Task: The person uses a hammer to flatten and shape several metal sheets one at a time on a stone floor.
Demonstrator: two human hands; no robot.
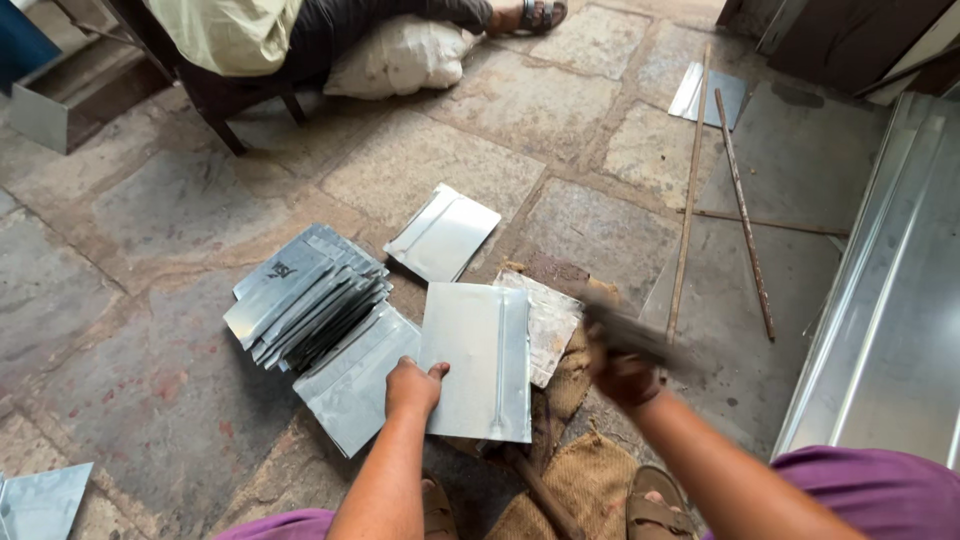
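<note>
A: Leftward first: stack of folded metal sheets (308, 296) fanned on the stone floor (120, 300), just beside the work spot; loose sheet corner (40, 500) at far lower left.

B: Then the left hand (412, 386)?

A: Pressed down on the near edge of a flat metal sheet (478, 360), fingers curled together, thumb over the rim; sheet lying on burlap sacking (570, 480) with a raised seam along its right side. Another seamed sheet (443, 233) farther off, apart from the rest.

B: And to the right?

A: Right hand (625, 378) closed around a dark striking tool (630, 335), blurred, so head shape not clear; raised just beside the sheet's seam edge. Crumpled pale sheet (545, 320) tucked beneath. Farther right, two long rods (720, 190) on the floor and a long bent metal panel (890, 300) along the edge. Seated person (300, 30) at top, well apart.

B: Likely risks?

A: Probably a blow landing off the seam and denting the flat face, caused by the soft sacking letting the sheet shift. Possibly a struck thumb, given the holding hand so near the strike line. Cut fingers on the raw edge also plausible.
</note>
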